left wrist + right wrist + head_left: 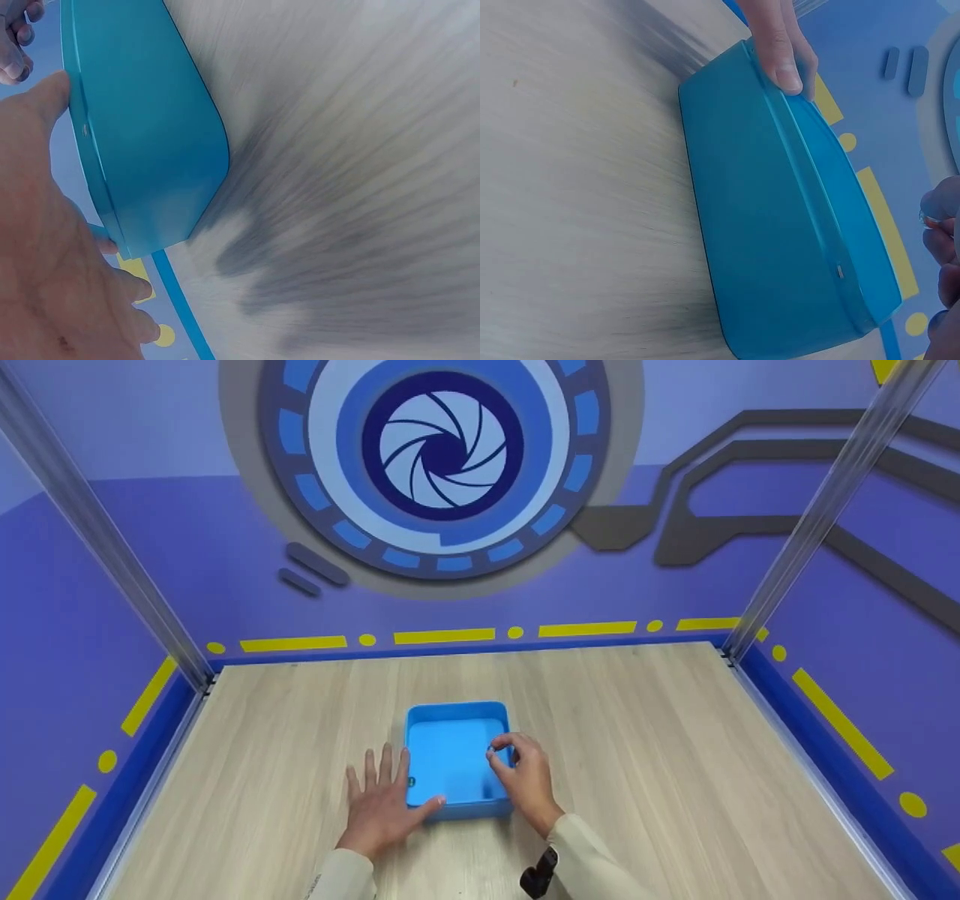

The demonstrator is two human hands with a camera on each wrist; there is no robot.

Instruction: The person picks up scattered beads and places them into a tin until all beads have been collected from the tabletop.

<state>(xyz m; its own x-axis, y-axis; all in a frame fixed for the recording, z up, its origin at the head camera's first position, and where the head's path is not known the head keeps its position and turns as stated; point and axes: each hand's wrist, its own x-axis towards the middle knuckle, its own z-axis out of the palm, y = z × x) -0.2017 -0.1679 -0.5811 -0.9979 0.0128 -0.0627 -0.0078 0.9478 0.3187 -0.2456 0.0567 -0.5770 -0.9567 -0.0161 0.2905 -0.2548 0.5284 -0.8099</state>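
A blue rectangular open-topped box [456,810] stands on the table. My left hand [380,810] rests at its near left corner, fingers straight and spread. The left thumb [786,71] lies over the rim in the right wrist view. Over the box's right side, my right hand [531,781] pinches a small, clear, glassy piece [929,220] between thumb and index finger. Fingertips cover most of this piece. Inside the box, a small dark roundish thing [412,781] lies by the left wall, close to the left index finger.
The box stands on a light wood-grain table [637,750]. Purple-blue panels [187,547] with yellow markings enclose the table at the back and sides. Metal posts [810,517] rise at the two back corners.
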